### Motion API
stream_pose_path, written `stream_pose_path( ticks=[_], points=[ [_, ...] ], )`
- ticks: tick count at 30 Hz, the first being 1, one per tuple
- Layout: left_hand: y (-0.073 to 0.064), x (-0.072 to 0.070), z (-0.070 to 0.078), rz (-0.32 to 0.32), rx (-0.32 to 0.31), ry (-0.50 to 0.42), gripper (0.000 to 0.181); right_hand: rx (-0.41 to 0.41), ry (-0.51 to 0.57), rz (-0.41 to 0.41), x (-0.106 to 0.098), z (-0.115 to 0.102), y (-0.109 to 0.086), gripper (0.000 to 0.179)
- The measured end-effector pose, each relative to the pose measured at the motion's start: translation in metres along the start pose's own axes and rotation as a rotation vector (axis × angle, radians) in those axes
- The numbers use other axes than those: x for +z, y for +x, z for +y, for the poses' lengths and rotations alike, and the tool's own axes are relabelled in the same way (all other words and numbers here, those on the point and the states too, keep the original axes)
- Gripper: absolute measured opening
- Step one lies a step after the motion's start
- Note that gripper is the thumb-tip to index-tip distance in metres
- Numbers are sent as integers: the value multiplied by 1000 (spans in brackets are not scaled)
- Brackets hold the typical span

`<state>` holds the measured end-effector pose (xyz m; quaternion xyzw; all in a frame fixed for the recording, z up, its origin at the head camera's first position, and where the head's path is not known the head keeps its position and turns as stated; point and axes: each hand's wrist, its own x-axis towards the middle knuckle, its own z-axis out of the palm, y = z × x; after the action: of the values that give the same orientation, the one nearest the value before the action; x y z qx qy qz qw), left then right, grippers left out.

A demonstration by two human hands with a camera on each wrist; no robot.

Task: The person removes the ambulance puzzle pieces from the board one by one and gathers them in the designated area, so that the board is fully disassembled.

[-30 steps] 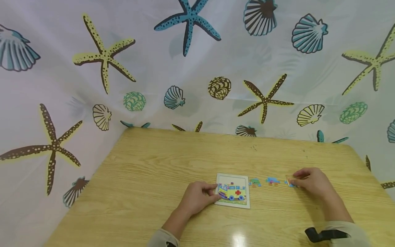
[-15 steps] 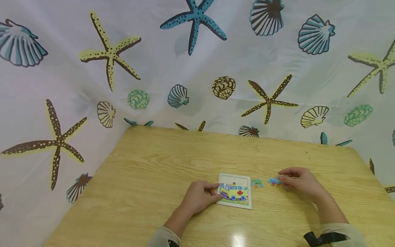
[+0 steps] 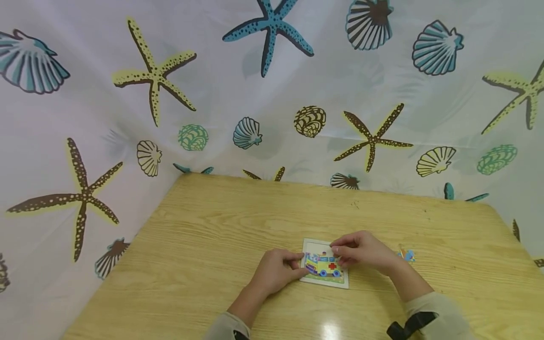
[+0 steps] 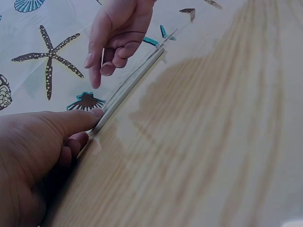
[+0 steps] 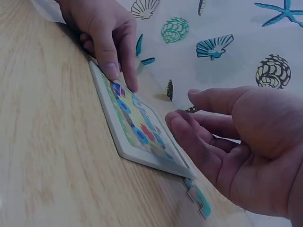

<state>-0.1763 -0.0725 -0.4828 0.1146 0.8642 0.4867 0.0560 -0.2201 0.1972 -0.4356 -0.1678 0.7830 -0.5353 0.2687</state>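
In the head view a small square jigsaw puzzle with a pale frame and a yellow ambulance picture lies on the wooden table. My left hand grips its left edge between thumb and fingers. Over the upper right corner hovers my right hand, thumb and index finger apart, with nothing visible between them. A blue-green puzzle piece lies beside the frame in the right wrist view, below the right hand. Farther right, a blue and orange piece rests near the right forearm.
A wood-grain table stretches around the puzzle. Behind it and at the left hangs a white cloth printed with starfish and shells. A black strap is on the right sleeve.
My right hand has moved left, from the farthest loose piece past the middle one to the puzzle's corner, now covering the nearer pieces in the head view. My left hand stays on the puzzle's edge.
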Motion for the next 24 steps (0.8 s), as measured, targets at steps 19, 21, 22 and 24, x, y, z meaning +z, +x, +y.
stream_pose_path(
  ticks=[19, 21, 22, 24],
  points=[
    [0, 1, 2, -10, 19, 6, 40, -7, -156, 29, 39, -10, 20, 17],
    [0, 1, 3, -8, 17, 5, 40, 2, -122, 42, 40, -11, 20, 16],
    [0, 1, 4, -8, 15, 3, 40, 2, -107, 45, 40, -11, 20, 15],
    [0, 0, 3, -7, 7, 5, 39, -11, -95, 47, 40, -11, 20, 15]
  ],
)
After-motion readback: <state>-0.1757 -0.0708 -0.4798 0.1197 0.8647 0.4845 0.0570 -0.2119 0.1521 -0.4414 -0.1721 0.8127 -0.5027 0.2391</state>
